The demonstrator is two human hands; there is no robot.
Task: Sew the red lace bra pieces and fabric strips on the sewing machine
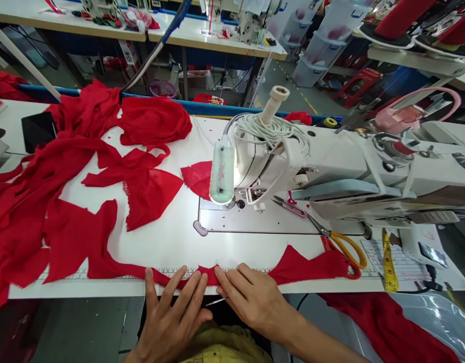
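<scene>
Your fabric [84, 212] is plain bright red, with no print, spread over a white table [172, 242]. The sewing machine [330, 171] is white with a pale blue panel. Your scissors [341, 242] have orange handles, the tape measure [387, 262] is yellow, and your clothing [220, 348] is mustard yellow.

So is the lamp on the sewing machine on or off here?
On. The lamp casts a bright patch on the side of the sewing machine beside it.
</scene>
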